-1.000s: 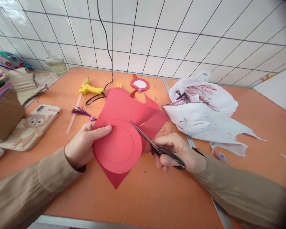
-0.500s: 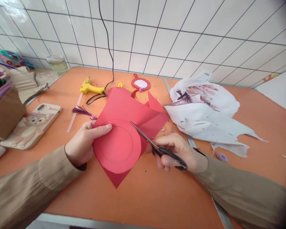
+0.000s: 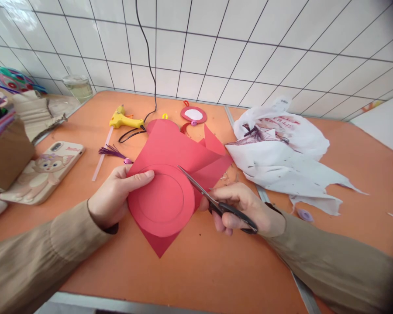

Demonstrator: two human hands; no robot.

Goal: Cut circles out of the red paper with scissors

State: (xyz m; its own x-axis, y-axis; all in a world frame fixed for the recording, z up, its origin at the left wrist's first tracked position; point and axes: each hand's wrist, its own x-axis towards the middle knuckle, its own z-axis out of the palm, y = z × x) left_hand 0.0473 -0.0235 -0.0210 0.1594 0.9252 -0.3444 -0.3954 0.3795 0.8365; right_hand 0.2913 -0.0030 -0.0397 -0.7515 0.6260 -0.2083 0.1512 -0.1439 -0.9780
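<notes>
My left hand [image 3: 113,196] pinches the left edge of a sheet of red paper [image 3: 165,150], thumb on top and fingers underneath. A large circle is partly cut out of the sheet, with a smaller circle drawn inside it. In my right hand [image 3: 240,207] is a pair of scissors [image 3: 203,192] with black handles. Their blades lie along the circle's upper right edge, tips pointing up and left; the blades look nearly closed. Cut paper folds away to the right of the blades, and a darker red corner shows below the circle.
Behind the paper lie a yellow glue gun [image 3: 126,121] with its cord, and a red round ornament [image 3: 193,114]. A purple tassel [image 3: 113,151] and a phone [image 3: 46,172] are at left, beside a cardboard box [image 3: 11,152]. A white plastic bag [image 3: 281,152] sits at right.
Almost nothing differs. The circle and my left hand have shifted very slightly; the scissors stay at the same place on the paper.
</notes>
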